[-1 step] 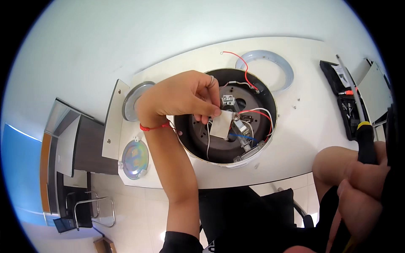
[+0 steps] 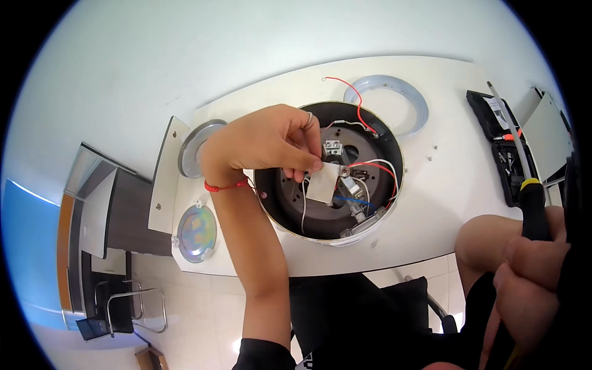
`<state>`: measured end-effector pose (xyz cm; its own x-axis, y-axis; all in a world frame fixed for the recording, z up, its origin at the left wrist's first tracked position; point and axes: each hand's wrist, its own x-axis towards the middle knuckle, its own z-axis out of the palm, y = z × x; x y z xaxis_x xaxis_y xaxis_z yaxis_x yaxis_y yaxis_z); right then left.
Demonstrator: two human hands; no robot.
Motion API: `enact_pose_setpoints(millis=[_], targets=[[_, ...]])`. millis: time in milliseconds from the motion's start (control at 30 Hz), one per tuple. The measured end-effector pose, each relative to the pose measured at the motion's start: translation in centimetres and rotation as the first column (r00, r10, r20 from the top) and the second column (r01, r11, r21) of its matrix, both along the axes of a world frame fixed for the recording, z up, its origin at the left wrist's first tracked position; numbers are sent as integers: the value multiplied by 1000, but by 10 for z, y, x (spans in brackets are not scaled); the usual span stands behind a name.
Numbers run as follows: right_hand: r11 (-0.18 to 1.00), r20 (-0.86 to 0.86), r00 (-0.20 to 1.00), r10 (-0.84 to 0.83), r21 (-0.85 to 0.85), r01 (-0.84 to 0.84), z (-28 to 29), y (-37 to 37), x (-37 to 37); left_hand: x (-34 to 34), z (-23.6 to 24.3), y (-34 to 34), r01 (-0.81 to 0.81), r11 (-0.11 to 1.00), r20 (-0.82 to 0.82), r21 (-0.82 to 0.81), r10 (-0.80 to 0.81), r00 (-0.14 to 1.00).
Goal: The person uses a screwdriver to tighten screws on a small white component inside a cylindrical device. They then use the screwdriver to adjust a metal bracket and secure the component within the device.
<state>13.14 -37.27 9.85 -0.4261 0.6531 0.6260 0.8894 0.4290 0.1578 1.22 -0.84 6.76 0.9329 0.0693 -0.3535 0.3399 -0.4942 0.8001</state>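
Over a round, dark-walled appliance housing point(image 2: 283, 216), my left hand point(image 2: 277, 139) pinches the edge of a pale flat rectangular plate point(image 2: 323, 185) between thumb and fingers. Beneath and beside the plate are a white terminal block point(image 2: 333, 147), a metal bracket point(image 2: 353, 188) and red, white and blue wires. One loose red wire point(image 2: 359, 98) rises past the housing's far rim and ends in a small loop. My right hand point(image 2: 530, 271), at the right edge, is wrapped round a screwdriver point(image 2: 534, 206) with a black and yellow handle. Its shaft points up and away from the housing.
A grey ring point(image 2: 419, 111) lies on the white table point(image 2: 444, 185) behind the housing. To the left are a round metal pan point(image 2: 188, 151) and a shiny disc point(image 2: 197, 234). Small screws point(image 2: 435, 147) lie to the right, near an open black tool case point(image 2: 507, 166).
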Motion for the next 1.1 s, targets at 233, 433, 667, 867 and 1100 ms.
enact_pose_setpoints(millis=[233,433,667,867,1100], targets=[[1000,-32,999,11,4,-11,-1,-2,1,1,-2,3,8,1000,16,15,-8,1000],[999,-66,997,49,9,-49,-10,0,3,-1,0,1,-1,1000,-16,-4,1,1000],[994,-63,992,106,-14,-107,0,-3,2,1,3,1,-3,1000,-14,3,3,1000],[983,-75,982,171,-48,-175,1,2,2,-6,-3,4,-10,1000,18,9,10,1000],[989,-80,987,143,-13,-144,-7,5,0,2,1,0,-13,1000,-8,15,13,1000]])
